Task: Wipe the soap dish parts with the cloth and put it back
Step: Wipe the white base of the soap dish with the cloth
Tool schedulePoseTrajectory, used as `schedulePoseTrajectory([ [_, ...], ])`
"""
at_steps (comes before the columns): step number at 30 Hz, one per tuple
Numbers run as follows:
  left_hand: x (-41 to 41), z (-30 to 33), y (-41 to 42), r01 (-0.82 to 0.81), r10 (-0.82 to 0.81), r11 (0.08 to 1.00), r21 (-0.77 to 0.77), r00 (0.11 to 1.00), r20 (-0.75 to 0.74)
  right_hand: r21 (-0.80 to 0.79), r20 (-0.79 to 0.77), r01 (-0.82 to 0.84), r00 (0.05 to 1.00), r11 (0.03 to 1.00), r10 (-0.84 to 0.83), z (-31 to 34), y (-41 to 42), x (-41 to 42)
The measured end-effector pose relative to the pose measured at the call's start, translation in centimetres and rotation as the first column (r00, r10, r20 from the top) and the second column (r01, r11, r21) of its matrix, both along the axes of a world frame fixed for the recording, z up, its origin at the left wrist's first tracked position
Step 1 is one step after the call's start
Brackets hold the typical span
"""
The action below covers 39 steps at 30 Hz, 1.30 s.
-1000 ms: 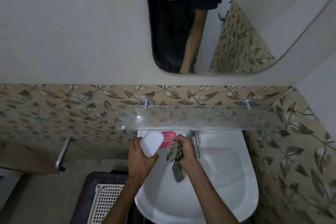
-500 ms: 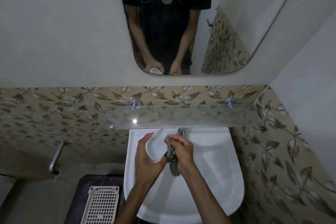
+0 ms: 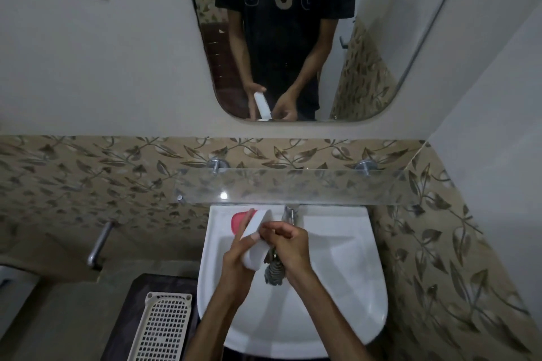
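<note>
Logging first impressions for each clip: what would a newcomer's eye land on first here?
Dead centre, over the white ceramic basin, the left hand holds a white plastic soap dish part while the right hand grips a dark striped cloth against it. Behind them a pink soap dish piece rests on the basin's back ledge, and the rounded wall mirror above reflects the person's dark printed shirt.

1. Over a white ceramic basin (image 3: 337, 287), a left hand (image 3: 234, 261) grips a white plastic soap-dish part (image 3: 255, 240), tilted on edge.
2. The right hand (image 3: 290, 246) presses a striped grey cloth (image 3: 274, 272) against it.
3. A pink soap-dish piece (image 3: 239, 221) sits on the basin's rim, behind the hands.
4. A clear glass shelf (image 3: 322, 189) spans the leaf-patterned tiles.
</note>
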<state>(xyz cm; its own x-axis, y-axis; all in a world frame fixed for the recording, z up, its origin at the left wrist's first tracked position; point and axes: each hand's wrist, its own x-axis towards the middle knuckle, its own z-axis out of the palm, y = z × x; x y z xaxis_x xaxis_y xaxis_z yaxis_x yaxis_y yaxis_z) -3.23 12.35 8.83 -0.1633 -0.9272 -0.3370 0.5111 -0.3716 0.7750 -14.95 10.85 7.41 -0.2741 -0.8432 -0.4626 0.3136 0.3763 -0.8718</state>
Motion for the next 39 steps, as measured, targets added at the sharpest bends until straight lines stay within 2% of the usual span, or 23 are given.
schedulePoseTrajectory([
  [3, -0.4, 0.7, -0.2, 0.024, -0.015, 0.995, 0.098, 0.995, -0.094, -0.118, -0.197, -0.04, 0.98, 0.992, 0.016, 0.4, 0.4, 0.7],
  [6, -0.3, 1.1, -0.5, -0.049, 0.07, 0.993, 0.112, 0.979, -0.192, -0.218, -0.464, -0.086, 0.886, 0.972, -0.026, 1.0, 0.2, 0.6],
  [8, -0.3, 1.5, -0.5, -0.083, 0.105, 0.991, 0.104, 0.966, -0.234, -0.252, -0.534, -0.063, 0.841, 0.966, -0.084, 1.5, 0.2, 0.6],
  [12, -0.8, 2.3, -0.4, -0.107, 0.126, 0.991, 0.084, 0.954, -0.273, -0.225, -0.387, 0.135, 0.896, 0.965, -0.216, 1.8, 0.2, 1.0],
  [14, -1.1, 2.6, -0.3, -0.133, 0.153, 0.987, 0.091, 0.95, -0.273, -0.167, -0.392, 0.202, 0.885, 0.965, -0.253, 1.6, 0.3, 1.0],
  [16, -1.6, 2.8, -0.2, -0.144, 0.168, 0.983, 0.11, 0.953, -0.251, -0.076, -0.447, 0.198, 0.87, 0.977, -0.211, 1.1, 0.2, 0.8],
  [17, -1.8, 2.8, -0.1, -0.124, 0.149, 0.985, 0.117, 0.959, -0.242, -0.024, -0.421, 0.19, 0.888, 0.981, -0.182, 1.0, 0.2, 0.7],
  [20, -2.4, 2.7, -0.1, -0.088, 0.116, 0.985, 0.151, 0.976, -0.185, 0.108, -0.221, 0.193, 0.961, 0.975, -0.166, 1.0, 0.2, 0.9],
  [24, -2.1, 3.0, -0.5, -0.135, 0.149, 0.982, 0.131, 0.984, -0.097, 0.193, -0.198, 0.13, 0.976, 0.973, -0.091, 1.4, 0.4, 1.3],
  [28, -2.3, 3.6, -1.0, -0.158, 0.172, 0.979, 0.129, 0.98, -0.1, 0.223, -0.149, 0.017, 0.989, 0.975, 0.017, 2.0, 0.3, 1.1],
  [32, -2.1, 4.5, -1.8, -0.173, 0.192, 0.974, 0.149, 0.973, -0.125, 0.139, 0.069, -0.142, 0.989, 0.98, 0.134, 3.2, 0.2, 0.9],
  [35, -1.3, 4.5, -2.7, -0.141, 0.169, 0.978, 0.152, 0.968, -0.188, 0.107, 0.245, -0.196, 0.955, 0.975, 0.165, 3.3, 0.1, 0.3],
  [39, 0.4, 4.7, -3.6, -0.07, 0.095, 0.992, 0.104, 0.96, -0.263, 0.058, 0.322, -0.223, 0.927, 0.973, 0.194, 2.7, 0.7, -0.5],
])
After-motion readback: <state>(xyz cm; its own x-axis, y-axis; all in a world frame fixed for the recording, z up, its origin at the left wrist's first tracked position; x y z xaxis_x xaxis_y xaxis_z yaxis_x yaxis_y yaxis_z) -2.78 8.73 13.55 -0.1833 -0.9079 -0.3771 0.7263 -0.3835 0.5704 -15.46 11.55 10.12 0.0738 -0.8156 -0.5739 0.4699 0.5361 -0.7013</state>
